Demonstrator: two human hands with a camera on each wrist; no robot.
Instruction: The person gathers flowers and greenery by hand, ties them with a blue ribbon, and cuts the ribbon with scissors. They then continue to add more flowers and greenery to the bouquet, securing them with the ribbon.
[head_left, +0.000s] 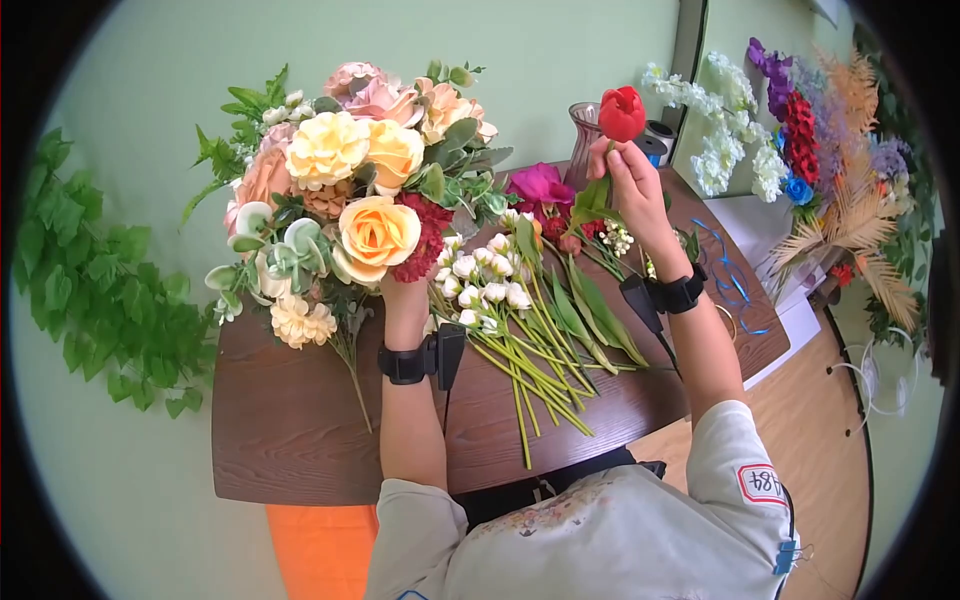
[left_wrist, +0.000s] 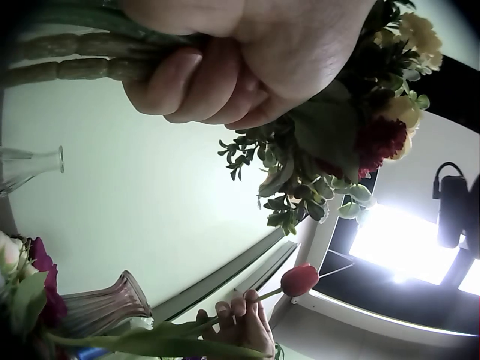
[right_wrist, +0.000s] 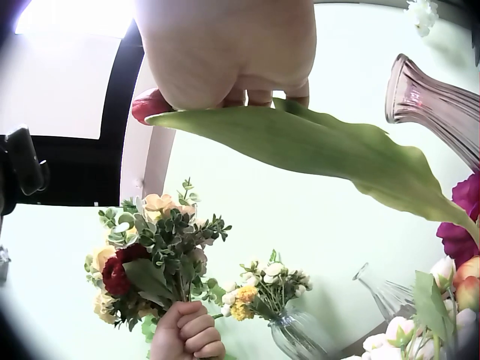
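Note:
My left hand (head_left: 404, 300) grips the stems of a large bouquet (head_left: 378, 238) of cream, peach and dusty-pink flowers, dark red blooms and green leaves. In the right wrist view, the curled fingers of that left hand (right_wrist: 187, 331) wrap round the stems below the blooms. Between thumb and fingers, my right hand (head_left: 634, 188) pinches the stem of a red tulip (head_left: 622, 113) close under its head. The tulip's long green leaf (right_wrist: 300, 146) trails beneath that hand. White rosebuds (head_left: 487, 280) with green stems lie on the brown table (head_left: 290, 420) between both hands.
Beyond the right hand stands a pink ribbed glass vase (right_wrist: 435, 105), near a magenta flower (head_left: 540, 188). Blue ribbon (head_left: 735, 280) curls at the table's right. Ivy (head_left: 90, 280) hangs on the left; assorted flowers (head_left: 800, 130) line the right wall. A clear vase (right_wrist: 296, 335) holds white and yellow flowers.

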